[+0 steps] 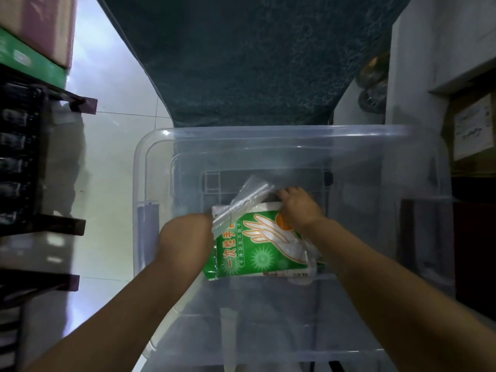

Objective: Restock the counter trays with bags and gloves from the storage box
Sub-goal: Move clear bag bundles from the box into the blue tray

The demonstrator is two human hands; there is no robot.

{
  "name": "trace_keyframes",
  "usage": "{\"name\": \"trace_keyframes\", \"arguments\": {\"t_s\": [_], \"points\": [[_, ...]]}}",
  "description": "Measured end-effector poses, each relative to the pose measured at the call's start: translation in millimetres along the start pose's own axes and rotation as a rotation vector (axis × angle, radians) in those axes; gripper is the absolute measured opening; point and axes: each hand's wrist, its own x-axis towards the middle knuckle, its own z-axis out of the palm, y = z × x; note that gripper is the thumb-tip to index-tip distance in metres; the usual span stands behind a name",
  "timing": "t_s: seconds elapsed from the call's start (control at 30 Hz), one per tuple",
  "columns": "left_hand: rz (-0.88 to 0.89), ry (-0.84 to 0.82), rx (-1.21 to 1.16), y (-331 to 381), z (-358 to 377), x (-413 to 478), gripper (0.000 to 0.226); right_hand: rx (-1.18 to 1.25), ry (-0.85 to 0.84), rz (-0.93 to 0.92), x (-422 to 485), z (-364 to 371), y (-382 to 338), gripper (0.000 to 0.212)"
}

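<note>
Glove pack (257, 248), long axis left-right

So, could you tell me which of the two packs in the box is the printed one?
The green pack, which bears a white hand drawing and lettering. The clear pack lying across its top corner is plain, unprinted plastic.

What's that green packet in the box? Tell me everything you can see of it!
The shiny green plastic packet shows a white hand drawing, an orange circle, white starbursts and white writing. It sits tilted inside the clear plastic storage box. A clear plastic bag lies across its top. The right hand grips its top corner; the left hand meets its left edge, fingers hidden.
</note>
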Motion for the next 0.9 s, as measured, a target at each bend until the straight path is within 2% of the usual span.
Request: {"name": "trace_keyframes", "arguments": {"t_s": [0.13,0.3,0.4,0.6,0.7,0.8,0.9], "points": [[-0.035,0.006,-0.018,3.8,-2.5,-3.4,0.019,0.048,-0.077,0.065,-7.8,-0.1,5.0,0.037],[-0.042,0.049,-0.07,5.7,-22.3,-14.4,0.019,0.46,-0.128,0.121,-33.0,-20.2,12.6,0.019],[-0.012,0.105,-0.065,6.7,-44.7,-23.9,0.013,0.627,-0.141,0.132,-56.8,-36.9,9.8,0.019],[0.044,0.2,-0.06,11.3,-101.4,-43.2,0.009,0.917,0.071,0.205,-111.1,-64.1,-1.0,0.033],[0.091,0.222,-0.087,12.6,-127.5,-55.3,0.009,0.922,0.201,0.307,-143.7,-80.6,-5.9,0.031],[0.122,0.236,-0.163,14.1,-151.3,-71.0,0.005,0.944,0.419,0.422,-183.9,-106.0,-19.0,0.024],[0.123,0.21,-0.356,16.5,-174.2,-86.6,0.006,1.121,0.724,0.472,-233.9,-139.4,-48.2,0.025]]}}
